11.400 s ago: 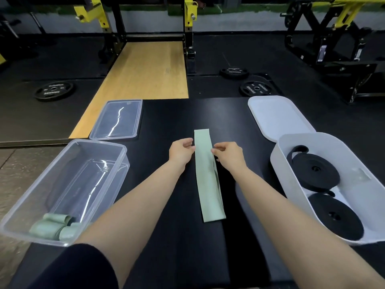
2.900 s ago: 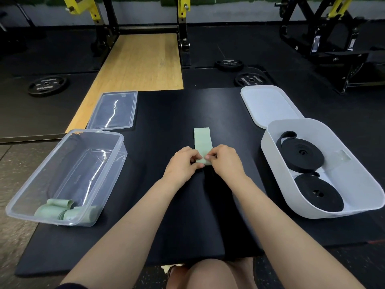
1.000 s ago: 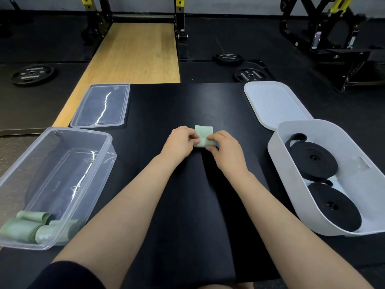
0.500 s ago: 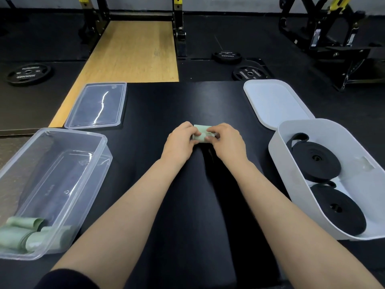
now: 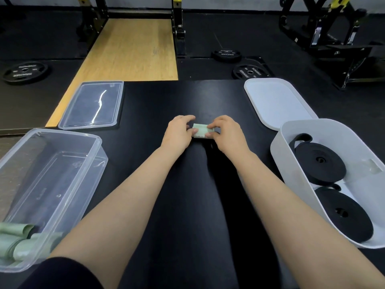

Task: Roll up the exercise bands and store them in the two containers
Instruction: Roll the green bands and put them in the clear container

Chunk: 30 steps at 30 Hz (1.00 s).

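A pale green exercise band [image 5: 200, 131] lies rolled into a small bundle on the black mat [image 5: 187, 205]. My left hand [image 5: 178, 133] pinches its left end and my right hand [image 5: 226, 133] pinches its right end. At the left stands a clear plastic container [image 5: 52, 184] with rolled green bands [image 5: 18, 240] in its near corner. On the right, a white oval container [image 5: 279, 163] holds two coiled black bands [image 5: 320, 165].
A clear lid [image 5: 91, 105] lies at the mat's far left and a white lid [image 5: 277, 103] at the far right. Beyond the mat are a wooden lifting platform [image 5: 133, 46], weight plates [image 5: 25, 71] on the floor and black-and-yellow rack frames [image 5: 325, 28].
The flat tail of the green band has been rolled up into the bundle between my fingers. Both hands stayed at the mat's middle.
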Tool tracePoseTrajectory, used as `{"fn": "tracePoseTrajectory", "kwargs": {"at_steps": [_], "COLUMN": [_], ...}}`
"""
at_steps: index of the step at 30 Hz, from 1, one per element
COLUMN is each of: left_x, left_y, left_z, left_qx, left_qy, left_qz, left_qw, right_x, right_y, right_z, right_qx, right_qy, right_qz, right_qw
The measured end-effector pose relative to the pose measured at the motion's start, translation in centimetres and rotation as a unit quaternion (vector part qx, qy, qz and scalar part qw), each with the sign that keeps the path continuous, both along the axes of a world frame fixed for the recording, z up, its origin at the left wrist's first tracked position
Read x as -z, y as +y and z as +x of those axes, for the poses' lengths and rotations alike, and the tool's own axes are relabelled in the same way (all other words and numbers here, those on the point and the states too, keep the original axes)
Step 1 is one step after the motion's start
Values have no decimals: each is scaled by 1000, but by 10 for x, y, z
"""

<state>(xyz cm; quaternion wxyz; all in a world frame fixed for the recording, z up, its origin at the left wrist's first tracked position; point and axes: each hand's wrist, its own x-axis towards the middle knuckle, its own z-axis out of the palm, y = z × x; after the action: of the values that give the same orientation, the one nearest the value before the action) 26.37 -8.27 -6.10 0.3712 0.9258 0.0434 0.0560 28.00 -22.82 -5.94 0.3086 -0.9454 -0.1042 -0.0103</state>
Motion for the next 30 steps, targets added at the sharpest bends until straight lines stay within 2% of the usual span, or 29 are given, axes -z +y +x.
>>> {"fn": "tracePoseTrajectory", "kwargs": {"at_steps": [6,11,15,21,24,30], "left_x": [-2,-2,-3,-11,-20,-45], "left_y": [3,3,1,1,6,19], "left_z": [6,7,5,-8,-20,-55], "left_qx": [42,30,21,12,15,35], "left_qy": [55,33,25,2,0,24], "left_qz": [-24,-59,-79,-63,-59,-45], "left_qw": [997,997,996,998,998,998], "right_x": [-7,-5,-7,-16,-27,-53], "right_y": [0,0,0,0,2,8], "right_z": [9,8,1,-10,-23,-59], "right_qx": [-2,6,3,-41,-73,-73], "right_qy": [50,59,49,40,38,56], "right_qz": [18,37,92,32,31,51], "right_qw": [999,998,995,998,996,994]}}
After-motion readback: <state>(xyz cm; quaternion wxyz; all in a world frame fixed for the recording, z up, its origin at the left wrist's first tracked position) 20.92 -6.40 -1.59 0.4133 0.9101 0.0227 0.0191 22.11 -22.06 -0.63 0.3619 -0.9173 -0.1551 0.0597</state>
